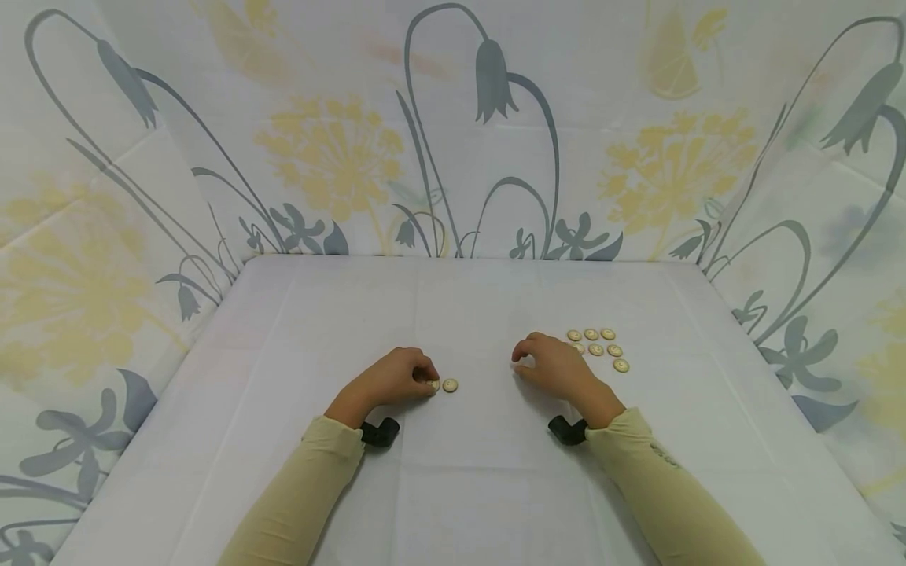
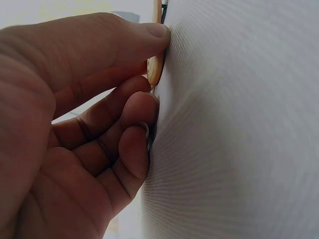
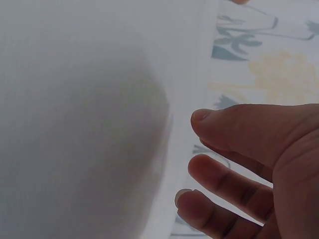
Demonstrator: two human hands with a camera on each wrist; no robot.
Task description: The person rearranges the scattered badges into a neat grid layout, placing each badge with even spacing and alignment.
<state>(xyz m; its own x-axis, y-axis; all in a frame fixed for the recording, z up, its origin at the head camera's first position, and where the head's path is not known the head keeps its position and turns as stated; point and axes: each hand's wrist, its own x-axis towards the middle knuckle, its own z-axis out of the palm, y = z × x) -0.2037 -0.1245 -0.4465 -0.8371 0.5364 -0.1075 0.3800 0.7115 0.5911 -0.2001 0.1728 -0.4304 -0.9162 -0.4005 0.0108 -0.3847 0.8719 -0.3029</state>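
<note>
My left hand [image 1: 392,377] pinches a small round wooden disc [image 1: 435,385] between thumb and fingertips, down at the white cloth. The left wrist view has this disc [image 2: 155,67] almost edge-on, with the thumb over part of it and the other fingers curled beneath. Just right of it lies a second wooden disc [image 1: 450,385], flat on the cloth. My right hand [image 1: 555,368] hovers over the cloth, left of a group of similar discs [image 1: 596,350]. Nothing is between its loosely bent fingers; the right wrist view shows the thumb [image 3: 219,122] apart from the fingers.
The group at the right holds several discs in uneven rows, one partly behind my right hand. White cloth [image 1: 467,314] covers the table. Flower-patterned fabric [image 1: 453,157] rises behind it and at both sides. A black wrist device [image 1: 381,432] sits at each cuff.
</note>
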